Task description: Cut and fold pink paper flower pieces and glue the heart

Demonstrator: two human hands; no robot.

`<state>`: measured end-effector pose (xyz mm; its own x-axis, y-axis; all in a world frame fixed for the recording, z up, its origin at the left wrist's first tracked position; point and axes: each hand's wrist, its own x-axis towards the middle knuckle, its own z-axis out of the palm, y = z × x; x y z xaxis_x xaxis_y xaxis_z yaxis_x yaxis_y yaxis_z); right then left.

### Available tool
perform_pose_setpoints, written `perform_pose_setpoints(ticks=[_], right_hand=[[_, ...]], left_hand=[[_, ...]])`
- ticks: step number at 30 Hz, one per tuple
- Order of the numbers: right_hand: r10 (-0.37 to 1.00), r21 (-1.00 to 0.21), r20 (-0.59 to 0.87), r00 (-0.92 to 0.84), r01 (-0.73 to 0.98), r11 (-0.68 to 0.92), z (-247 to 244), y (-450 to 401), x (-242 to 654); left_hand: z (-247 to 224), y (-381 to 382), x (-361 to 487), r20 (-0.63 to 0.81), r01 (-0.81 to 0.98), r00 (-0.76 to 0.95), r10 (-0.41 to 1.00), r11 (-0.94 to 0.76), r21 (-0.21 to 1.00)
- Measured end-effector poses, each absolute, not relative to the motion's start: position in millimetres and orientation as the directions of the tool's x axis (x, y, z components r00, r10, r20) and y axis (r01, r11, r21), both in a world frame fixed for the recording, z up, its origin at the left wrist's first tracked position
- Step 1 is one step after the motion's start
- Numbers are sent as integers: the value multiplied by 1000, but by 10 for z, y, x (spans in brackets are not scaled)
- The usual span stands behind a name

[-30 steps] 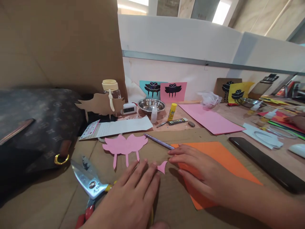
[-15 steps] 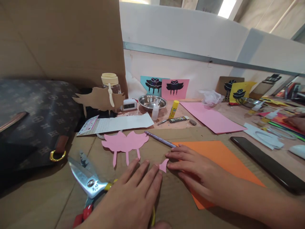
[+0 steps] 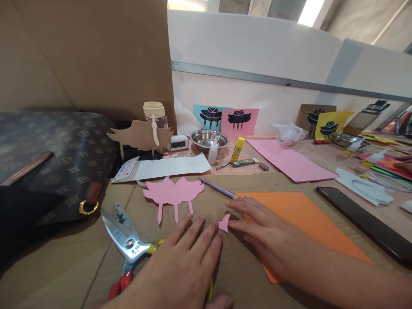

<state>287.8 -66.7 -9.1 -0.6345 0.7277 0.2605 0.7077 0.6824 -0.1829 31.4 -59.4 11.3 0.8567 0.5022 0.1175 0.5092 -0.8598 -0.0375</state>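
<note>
My left hand point(image 3: 193, 259) lies palm down on the cardboard with its fingers stretched out, partly covering the handles of the open scissors point(image 3: 127, 244). At its fingertips is a small curved scrap of pink paper point(image 3: 224, 223). From the other side, my right hand point(image 3: 262, 229) reaches the scrap with an extended index finger; its fingers are straight and it partly covers an orange sheet point(image 3: 299, 214). Just beyond my left fingers lies a pink paper cutout point(image 3: 175, 192) with a wavy top and three pointed legs. A purple pencil point(image 3: 217, 187) runs between the cutout and my right hand.
Behind stand a steel bowl point(image 3: 206, 140), a glue stick point(image 3: 238, 148), a small bottle point(image 3: 213, 152) and a sheet of stick-on gems point(image 3: 167, 166). A patterned bag point(image 3: 67, 159) sits left. To the right are pink paper point(image 3: 292, 161), a dark phone point(image 3: 360, 223) and another person's hand point(image 3: 406, 166).
The view has shifted slightly, so everything appears a little further right. Both hands stay almost in place around the pink scrap, my right fingers moving only slightly.
</note>
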Motion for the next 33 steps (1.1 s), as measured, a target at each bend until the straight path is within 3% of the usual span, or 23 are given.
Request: perform_pose_setpoints(ticks=[4,8,13,23,25,28,31,33], right_hand=[[772,-302,252,-583,711,635,-14,-650,2830],[740,-366,231,-632,648,668,25,-624,2834],[795,-452,219,-566,663,597,9,-638,2863],[770,-288,192,-609,715,637,90,-651,2801],[766,-236,218,-605,728,643,93,-667,2817],[756,-155,271,-596,748,645,126,-712,2849],[731,-116,298,-613,737,666,195,-771,2863],[708,-105,312,-634,718,689,229,-810,2864]], left_hand=[[88,-607,315,142,510,853,502,-860,-26],[51,-603,325,134,508,856,500,-861,-30],[33,-597,318,184,506,847,500,-862,14],[19,-637,267,295,493,829,475,-870,12],[72,-629,238,347,479,811,470,-875,67],[173,-569,199,463,431,725,509,-861,271],[208,-446,197,527,431,557,642,-766,478],[173,-359,217,486,451,488,725,-687,570]])
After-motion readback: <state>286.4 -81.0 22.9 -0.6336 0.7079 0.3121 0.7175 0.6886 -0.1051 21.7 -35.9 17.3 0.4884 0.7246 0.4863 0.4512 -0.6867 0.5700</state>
